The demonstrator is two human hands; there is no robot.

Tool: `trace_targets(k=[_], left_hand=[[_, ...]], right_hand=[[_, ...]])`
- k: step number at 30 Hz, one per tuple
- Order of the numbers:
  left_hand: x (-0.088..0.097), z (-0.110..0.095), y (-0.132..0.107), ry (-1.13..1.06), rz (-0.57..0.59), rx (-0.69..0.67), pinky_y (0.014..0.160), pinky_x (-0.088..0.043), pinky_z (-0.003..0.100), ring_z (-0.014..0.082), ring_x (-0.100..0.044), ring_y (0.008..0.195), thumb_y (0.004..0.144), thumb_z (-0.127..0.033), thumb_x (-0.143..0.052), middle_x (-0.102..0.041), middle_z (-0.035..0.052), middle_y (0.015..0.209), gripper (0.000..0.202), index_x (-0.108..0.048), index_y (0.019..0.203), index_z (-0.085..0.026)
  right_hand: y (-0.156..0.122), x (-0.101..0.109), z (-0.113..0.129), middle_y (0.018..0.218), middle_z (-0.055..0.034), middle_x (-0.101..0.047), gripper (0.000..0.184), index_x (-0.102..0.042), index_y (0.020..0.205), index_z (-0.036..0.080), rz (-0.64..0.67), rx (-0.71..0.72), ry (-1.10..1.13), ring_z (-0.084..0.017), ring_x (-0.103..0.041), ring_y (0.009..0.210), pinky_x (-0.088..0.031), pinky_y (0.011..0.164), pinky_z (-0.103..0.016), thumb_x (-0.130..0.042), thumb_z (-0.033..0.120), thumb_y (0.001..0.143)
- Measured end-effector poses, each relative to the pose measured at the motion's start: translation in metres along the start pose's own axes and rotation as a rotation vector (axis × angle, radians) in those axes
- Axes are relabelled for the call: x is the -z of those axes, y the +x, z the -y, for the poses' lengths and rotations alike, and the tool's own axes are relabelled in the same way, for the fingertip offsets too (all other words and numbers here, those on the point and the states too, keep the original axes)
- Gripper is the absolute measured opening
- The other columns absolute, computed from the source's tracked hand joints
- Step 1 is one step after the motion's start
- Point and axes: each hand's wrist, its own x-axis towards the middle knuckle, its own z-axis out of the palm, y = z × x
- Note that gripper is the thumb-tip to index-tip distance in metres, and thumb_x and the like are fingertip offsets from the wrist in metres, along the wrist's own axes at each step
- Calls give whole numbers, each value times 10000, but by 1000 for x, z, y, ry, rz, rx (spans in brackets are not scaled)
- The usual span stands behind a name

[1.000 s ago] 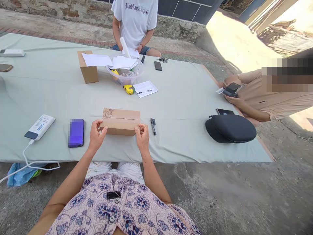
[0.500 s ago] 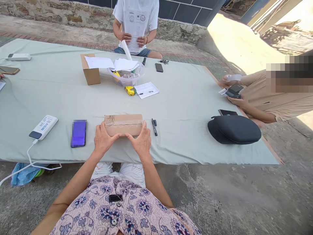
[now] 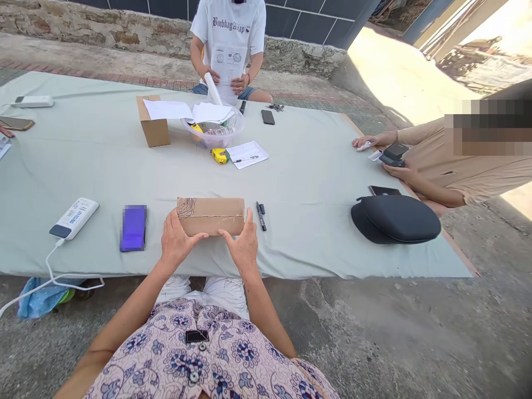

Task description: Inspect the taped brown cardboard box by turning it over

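A flat brown cardboard box (image 3: 211, 215), taped shut with a dark scribble on its left end, lies on the pale green cloth (image 3: 316, 183) near its front edge. My left hand (image 3: 175, 242) clasps the box's near left corner, fingers up its side. At the near right corner my right hand (image 3: 242, 246) grips it the same way, thumb pointing inward. A black marker (image 3: 260, 215) with its cap off lies just right of the box.
A phone with a purple screen (image 3: 133, 228) and a white power bank (image 3: 74, 218) with a cable lie left of the box. A black case (image 3: 395, 218) sits at right. Farther back stand a small cardboard box (image 3: 153, 126), a clear bowl (image 3: 215, 132), a yellow tape measure (image 3: 219, 155). Two other people sit at the cloth.
My hands shifted from pinching the box's top near edge to clasping its two near corners. The person opposite lifted a sheet of paper; the person at right laid a hand on the cloth.
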Motion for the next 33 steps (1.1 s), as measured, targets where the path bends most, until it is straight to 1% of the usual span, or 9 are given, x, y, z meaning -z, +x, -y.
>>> trace_targets(k=[5, 8, 12, 17, 21, 25, 28, 30, 33], left_hand=[[-1, 0, 3, -10, -76, -85, 1183, -364, 587, 449, -399, 1450, 570, -768, -808, -433, 279, 1517, 1264, -287, 1515, -109], [-1, 3, 7, 0, -45, -68, 1175, -370, 594, 464, -394, 1451, 556, -755, -824, -427, 286, 1521, 1288, -276, 1524, -106], [-3, 10, 9, 9, 2, -21, 1150, -403, 594, 463, -418, 1433, 570, -683, -861, -442, 280, 1510, 1253, -280, 1523, -115], [-2, 13, 7, -20, 15, -2, 1147, -419, 591, 437, -444, 1424, 593, -585, -891, -457, 263, 1504, 1180, -302, 1503, -119], [1, 15, 1, -120, 10, 1, 1118, -470, 539, 370, -523, 1367, 682, -495, -851, -530, 193, 1449, 944, -392, 1442, -175], [2, 19, 0, -231, 11, 52, 1074, -518, 481, 285, -627, 1235, 781, -392, -745, -591, 139, 1383, 608, -491, 1301, -207], [2, 17, 2, -284, 8, 20, 1110, -497, 464, 255, -618, 1256, 801, -333, -687, -575, 127, 1407, 470, -505, 1216, -211], [3, 13, 5, -268, 31, 40, 1103, -497, 484, 267, -613, 1259, 790, -340, -685, -579, 135, 1382, 544, -476, 1274, -205], [4, 5, 10, -174, 117, 125, 1056, -507, 544, 331, -578, 1288, 758, -445, -734, -560, 174, 1373, 874, -327, 1488, -188]], right_hand=[[1, 4, 0, 1454, -227, -504, 1053, -186, 1589, 201, -22, 76, 0, -366, -538, 1257, -493, 996, -496, -675, 685, 792], [1, -1, -3, 1376, -227, -554, 1108, -184, 1590, 187, 24, 89, -38, -381, -558, 1208, -502, 973, -525, -724, 672, 753], [2, -10, -11, 1263, -200, -607, 1021, -205, 1593, 177, 72, 58, -64, -359, -598, 1134, -523, 941, -498, -740, 528, 797], [7, 3, -13, 1306, -199, -608, 1031, -204, 1603, 178, 165, 47, -41, -357, -624, 1135, -537, 914, -477, -724, 554, 796], [17, 20, -10, 1271, -170, -663, 901, -272, 1587, 214, 207, -20, 15, -314, -674, 1027, -546, 854, -444, -608, 627, 860], [29, 25, -7, 1256, -154, -667, 693, -493, 1407, 204, 76, -15, 79, -277, -658, 1032, -527, 924, -453, -574, 637, 872], [36, 20, -3, 1288, -140, -642, 582, -549, 1256, 211, -2, 27, 124, -266, -612, 1145, -518, 962, -438, -560, 651, 876], [36, 14, 0, 1265, -137, -634, 565, -550, 1206, 214, -25, 52, 112, -271, -575, 1203, -518, 956, -428, -570, 664, 865], [30, -1, 2, 1189, -128, -620, 550, -551, 1119, 213, -7, 17, 54, -280, -569, 1174, -520, 927, -427, -624, 672, 824]])
